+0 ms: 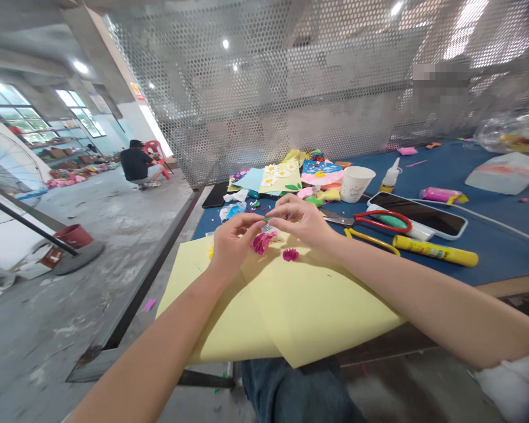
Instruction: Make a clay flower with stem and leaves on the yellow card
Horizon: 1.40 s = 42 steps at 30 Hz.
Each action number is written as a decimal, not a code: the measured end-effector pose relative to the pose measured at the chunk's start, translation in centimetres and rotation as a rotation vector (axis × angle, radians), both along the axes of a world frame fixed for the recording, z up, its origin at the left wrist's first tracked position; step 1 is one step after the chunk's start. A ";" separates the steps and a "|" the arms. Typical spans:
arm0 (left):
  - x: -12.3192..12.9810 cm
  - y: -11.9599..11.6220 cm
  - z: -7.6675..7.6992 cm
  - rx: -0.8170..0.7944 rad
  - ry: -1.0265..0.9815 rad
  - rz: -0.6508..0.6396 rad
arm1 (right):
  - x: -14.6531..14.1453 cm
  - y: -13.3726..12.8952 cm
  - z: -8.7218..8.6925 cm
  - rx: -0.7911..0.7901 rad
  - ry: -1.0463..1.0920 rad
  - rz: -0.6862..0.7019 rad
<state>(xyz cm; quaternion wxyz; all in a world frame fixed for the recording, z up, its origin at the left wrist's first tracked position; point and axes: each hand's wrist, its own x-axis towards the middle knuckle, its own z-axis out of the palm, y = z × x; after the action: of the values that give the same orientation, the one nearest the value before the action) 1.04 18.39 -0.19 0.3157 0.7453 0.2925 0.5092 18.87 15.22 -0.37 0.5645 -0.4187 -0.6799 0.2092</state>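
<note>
Both my hands meet over the pale yellow paper (pixel 317 305) at the front of the table. A small thin green piece (pixel 268 218) is pinched between the fingertips of my left hand (pixel 233 239) and my right hand (pixel 305 222); its material is too small to make out. Just beneath the fingers lies a magenta ruffled piece (pixel 261 242). A smaller magenta pleated piece (pixel 290 254) rests on the paper below my right hand. Something yellow (pixel 211 251) peeks out beside my left hand, mostly hidden.
Red-handled scissors (pixel 383 218), a phone (pixel 423 214), a yellow glue stick (pixel 436 251), a white paper cup (pixel 357 183) and a glue bottle (pixel 390 176) stand or lie to the right. Daisy-decorated paper (pixel 282 175) lies behind my hands. A person (pixel 136 164) sits far left.
</note>
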 end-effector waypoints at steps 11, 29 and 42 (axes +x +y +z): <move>0.0 -0.1 -0.1 0.076 0.054 -0.001 | -0.1 0.4 -0.4 0.012 0.088 0.048; -0.3 0.0 0.0 0.052 0.070 0.043 | -0.5 -0.5 0.6 -0.410 0.355 0.211; -0.4 0.2 0.0 0.184 0.063 0.005 | -0.1 -0.6 0.5 -0.609 0.415 0.416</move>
<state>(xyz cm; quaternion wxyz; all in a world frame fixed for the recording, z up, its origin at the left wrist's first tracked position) 0.68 18.59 -0.22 0.2353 0.7860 0.2564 0.5110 18.81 14.64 0.18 0.4860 -0.3692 -0.5289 0.5897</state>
